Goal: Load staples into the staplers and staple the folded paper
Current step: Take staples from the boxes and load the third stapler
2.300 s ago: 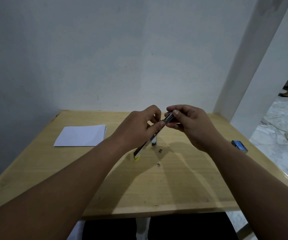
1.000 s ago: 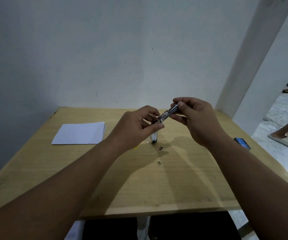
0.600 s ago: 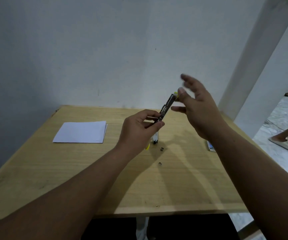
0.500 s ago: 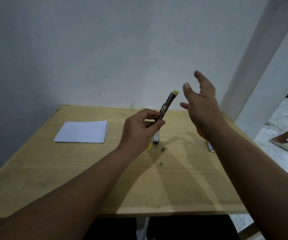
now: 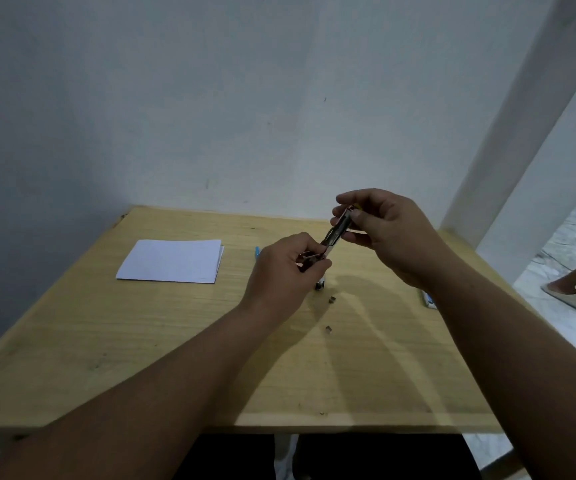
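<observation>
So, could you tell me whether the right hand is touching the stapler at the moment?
Touching. The head view shows the right hand with thumb and fingers pinched on the upper end of the stapler, while the left hand holds its lower end.

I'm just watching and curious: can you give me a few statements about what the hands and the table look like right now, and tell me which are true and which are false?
1. Both hands hold the stapler above the table. True.
2. The folded paper is in the left hand. False: it lies flat on the table, left of both hands.
3. Small staple pieces lie on the table near the hands. True.
4. The right hand rests flat on the table. False: it is raised, its fingers pinching the stapler's upper end.
5. The paper is already in the stapler. False: they are apart.
</observation>
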